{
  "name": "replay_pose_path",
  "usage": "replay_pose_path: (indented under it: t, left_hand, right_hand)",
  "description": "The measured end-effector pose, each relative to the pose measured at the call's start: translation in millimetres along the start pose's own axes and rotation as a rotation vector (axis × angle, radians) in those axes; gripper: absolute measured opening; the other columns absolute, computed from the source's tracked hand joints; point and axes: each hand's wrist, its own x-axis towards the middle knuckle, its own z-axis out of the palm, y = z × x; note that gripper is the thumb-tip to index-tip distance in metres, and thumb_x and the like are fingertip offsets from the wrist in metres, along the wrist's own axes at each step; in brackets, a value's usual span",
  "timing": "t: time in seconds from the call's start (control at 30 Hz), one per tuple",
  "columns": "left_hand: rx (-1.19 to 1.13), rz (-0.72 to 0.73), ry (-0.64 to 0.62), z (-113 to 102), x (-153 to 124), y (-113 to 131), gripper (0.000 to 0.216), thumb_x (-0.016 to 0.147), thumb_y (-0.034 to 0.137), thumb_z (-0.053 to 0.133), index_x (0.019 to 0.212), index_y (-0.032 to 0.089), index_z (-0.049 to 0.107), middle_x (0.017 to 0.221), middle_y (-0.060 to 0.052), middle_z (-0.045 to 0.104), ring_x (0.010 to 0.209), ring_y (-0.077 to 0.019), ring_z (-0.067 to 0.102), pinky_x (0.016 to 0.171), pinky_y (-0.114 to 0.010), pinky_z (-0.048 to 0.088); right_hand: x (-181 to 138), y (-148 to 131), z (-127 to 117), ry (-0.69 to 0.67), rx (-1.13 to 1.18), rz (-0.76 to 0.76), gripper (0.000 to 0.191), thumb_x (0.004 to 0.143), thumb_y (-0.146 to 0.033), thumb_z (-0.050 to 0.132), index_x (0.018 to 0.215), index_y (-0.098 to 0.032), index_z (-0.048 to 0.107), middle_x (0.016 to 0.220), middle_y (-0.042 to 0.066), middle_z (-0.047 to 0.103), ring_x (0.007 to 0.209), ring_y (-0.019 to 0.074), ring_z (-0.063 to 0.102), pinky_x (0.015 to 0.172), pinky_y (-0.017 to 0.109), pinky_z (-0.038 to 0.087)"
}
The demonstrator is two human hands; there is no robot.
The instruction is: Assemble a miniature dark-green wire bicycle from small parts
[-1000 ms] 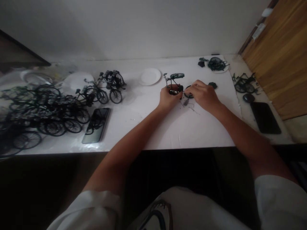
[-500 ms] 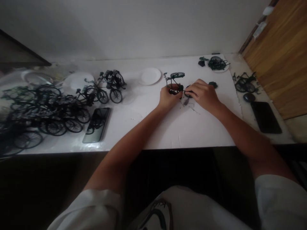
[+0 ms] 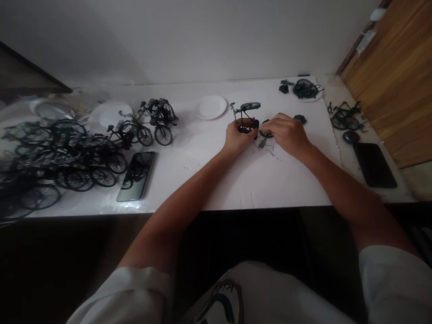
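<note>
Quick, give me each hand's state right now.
Left hand: closed on the small bicycle model.
Right hand: fingers pinched on a dark wheel beside it.

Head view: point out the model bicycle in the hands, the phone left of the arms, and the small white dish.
model bicycle (image 3: 245, 116), head view, its frame
phone (image 3: 136, 176), head view, screen middle
white dish (image 3: 211, 107), head view, its centre
</note>
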Motion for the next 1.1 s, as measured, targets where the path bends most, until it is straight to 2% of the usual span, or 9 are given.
replay_pose_path:
  t: [0.17,0.33,0.63,0.8,0.9,1.03,1.1]
  left_hand:
    - [0.0,-0.001,0.005,0.7,0.2,-0.9,0.031,0.073,0.017,0.085,0.104,0.017,0.078,0.106,-0.012,0.082,0.079,-0.0182,0.071,0.077,-0.036,0.061]
    - [0.02,0.004,0.002,0.2,0.5,-1.8,0.031,0.074,0.019,0.087,0.104,0.018,0.078,0.106,-0.012,0.082,0.083,-0.0193,0.072,0.079,-0.037,0.061]
    - [0.045,0.051,-0.025,0.8,-0.8,-4.4,0.028,0.078,0.02,0.086,0.105,0.019,0.077,0.107,-0.011,0.081,0.084,-0.0193,0.072,0.08,-0.038,0.061]
    - [0.027,0.026,-0.035,1.1,-3.1,-0.9,0.031,0.078,0.021,0.086,0.107,0.019,0.077,0.109,-0.011,0.081,0.08,-0.0169,0.07,0.075,-0.035,0.06]
    - [0.036,0.03,-0.034,0.4,-3.5,1.1,0.03,0.078,0.019,0.086,0.106,0.019,0.077,0.106,-0.011,0.081,0.079,-0.0173,0.07,0.076,-0.036,0.06]
    - [0.041,0.027,-0.02,-0.5,-2.4,0.3,0.028,0.078,0.016,0.085,0.105,0.02,0.077,0.107,-0.01,0.081,0.079,-0.018,0.071,0.079,-0.038,0.061]
    - [0.05,0.027,-0.017,-1.0,-1.4,-1.0,0.029,0.077,0.016,0.085,0.104,0.021,0.077,0.107,-0.01,0.081,0.079,-0.0179,0.07,0.079,-0.038,0.062]
  right_hand:
    - [0.8,1.1,-0.5,0.003,-0.024,-0.025,0.043,0.105,-0.003,0.046,0.111,-0.022,0.084,0.11,0.004,0.085,0.105,0.0229,0.075,0.078,0.035,0.055]
    - [2.2,-3.5,-2.7,-0.014,-0.058,0.016,0.022,0.108,-0.027,0.061,0.11,-0.021,0.082,0.103,0.009,0.084,0.102,0.0265,0.073,0.078,0.038,0.052]
    - [3.3,-7.4,-4.0,-0.07,-0.174,0.124,0.036,0.11,-0.046,0.058,0.097,-0.018,0.077,0.096,0.013,0.08,0.098,0.0273,0.067,0.07,0.036,0.037]
    - [6.6,-14.9,-6.6,-0.189,-0.254,0.217,0.045,0.114,-0.047,0.049,0.09,-0.018,0.074,0.089,0.013,0.077,0.092,0.026,0.065,0.068,0.035,0.029]
    - [6.8,-19.9,-8.2,-0.202,-0.257,0.252,0.046,0.115,-0.045,0.044,0.094,-0.017,0.073,0.093,0.014,0.076,0.088,0.0255,0.064,0.067,0.035,0.029]
    - [4.8,-21.0,-9.4,-0.177,-0.226,0.257,0.029,0.109,-0.038,0.051,0.111,-0.017,0.07,0.097,0.014,0.074,0.086,0.0259,0.063,0.067,0.035,0.032]
    - [4.1,-19.7,-9.3,-0.186,-0.215,0.244,0.022,0.106,-0.032,0.052,0.112,-0.018,0.068,0.097,0.013,0.073,0.085,0.0252,0.063,0.066,0.035,0.032]
